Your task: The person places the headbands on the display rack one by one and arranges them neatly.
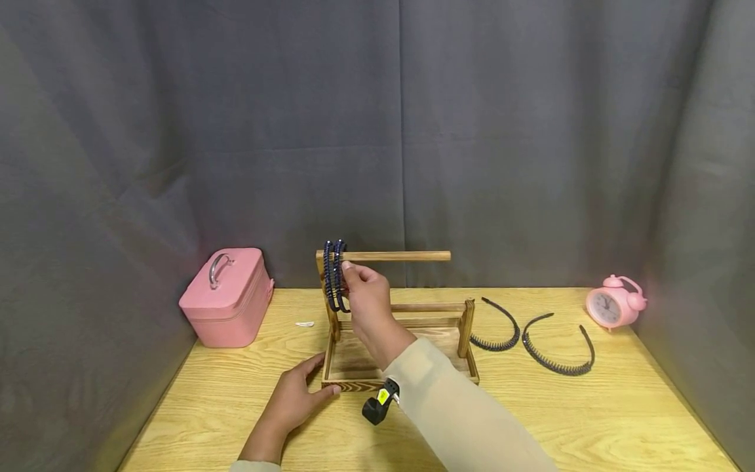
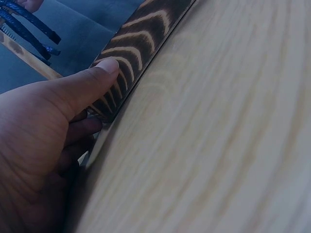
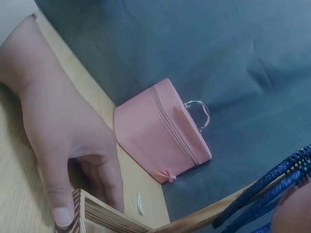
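Observation:
Dark blue beaded headbands (image 1: 328, 278) hang side by side over the left end of the top bar (image 1: 407, 255) of a wooden rack (image 1: 466, 328). My right hand (image 1: 371, 301) pinches the headband nearest to it, thumb uppermost, just below the bar. In the right wrist view the blue bands (image 3: 262, 194) show at the lower right, partly behind a fingertip. My left hand (image 1: 295, 396) grips the front left corner of the rack's tray. Its thumb (image 2: 90, 82) lies on the striped front wall, and the other fingers go round the side, partly hidden.
To the right of the rack, two toothed dark headbands (image 1: 495, 344) (image 1: 560, 367) lie on the table. A pink alarm clock (image 1: 607, 307) stands behind them. At the left is a pink case (image 1: 227, 301), with a small white hair clip (image 1: 305, 324) near it. Grey curtains enclose the table.

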### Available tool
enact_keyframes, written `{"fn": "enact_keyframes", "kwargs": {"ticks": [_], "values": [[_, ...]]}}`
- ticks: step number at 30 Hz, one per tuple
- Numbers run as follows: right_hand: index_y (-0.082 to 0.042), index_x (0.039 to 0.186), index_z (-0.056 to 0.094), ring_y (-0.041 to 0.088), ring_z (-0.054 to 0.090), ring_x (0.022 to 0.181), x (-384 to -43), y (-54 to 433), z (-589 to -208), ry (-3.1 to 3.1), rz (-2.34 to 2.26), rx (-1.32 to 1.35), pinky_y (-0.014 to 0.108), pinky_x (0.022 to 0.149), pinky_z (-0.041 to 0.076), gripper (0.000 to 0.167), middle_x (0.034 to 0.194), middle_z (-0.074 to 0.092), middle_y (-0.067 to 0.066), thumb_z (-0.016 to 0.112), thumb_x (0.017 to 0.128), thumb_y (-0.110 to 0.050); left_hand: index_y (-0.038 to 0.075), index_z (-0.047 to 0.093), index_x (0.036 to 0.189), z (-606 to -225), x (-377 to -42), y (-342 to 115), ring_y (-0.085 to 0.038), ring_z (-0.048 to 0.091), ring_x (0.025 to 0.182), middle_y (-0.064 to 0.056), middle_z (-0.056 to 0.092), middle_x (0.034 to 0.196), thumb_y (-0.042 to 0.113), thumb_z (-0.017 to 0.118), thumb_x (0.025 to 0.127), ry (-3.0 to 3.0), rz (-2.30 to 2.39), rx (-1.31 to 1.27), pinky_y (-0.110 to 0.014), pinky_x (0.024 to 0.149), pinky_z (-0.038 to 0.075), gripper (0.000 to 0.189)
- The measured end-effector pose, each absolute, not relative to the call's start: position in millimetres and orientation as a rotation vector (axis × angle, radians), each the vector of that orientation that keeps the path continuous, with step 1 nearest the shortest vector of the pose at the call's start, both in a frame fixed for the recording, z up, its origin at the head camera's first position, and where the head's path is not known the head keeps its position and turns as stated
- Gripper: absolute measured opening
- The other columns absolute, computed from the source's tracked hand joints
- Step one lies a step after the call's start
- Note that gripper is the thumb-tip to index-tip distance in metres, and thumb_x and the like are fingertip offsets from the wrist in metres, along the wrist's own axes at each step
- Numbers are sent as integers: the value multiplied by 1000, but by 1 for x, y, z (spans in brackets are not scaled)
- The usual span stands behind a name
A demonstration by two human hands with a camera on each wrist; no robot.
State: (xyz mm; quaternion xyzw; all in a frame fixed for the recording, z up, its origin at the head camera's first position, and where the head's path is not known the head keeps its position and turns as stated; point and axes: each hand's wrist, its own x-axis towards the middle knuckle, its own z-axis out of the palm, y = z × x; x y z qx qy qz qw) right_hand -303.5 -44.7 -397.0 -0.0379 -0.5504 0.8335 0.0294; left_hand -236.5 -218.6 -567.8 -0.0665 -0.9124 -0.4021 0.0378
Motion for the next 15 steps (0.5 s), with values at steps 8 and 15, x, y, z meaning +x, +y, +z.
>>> {"fn": "enact_keyframes", "kwargs": {"ticks": [8,15], "values": [[0,110,78,13,63,87,-299,-37,-399,-1701,2558,-59,29,83,57,23,93,72,-1,66,112,-21,11,60,157,-565,-236,-218,-41,59,147,-15,66,154,44,92,89,-2820,-1228,-198,-60,123,49,83],[1,119,75,15,65,93,-279,-6,-408,-1787,2463,42,24,84,59,27,107,75,8,65,113,-23,9,59,158,-563,-234,-217,-42,57,147,-18,64,155,42,93,88,-2814,-1229,-206,-61,124,47,84]]}}
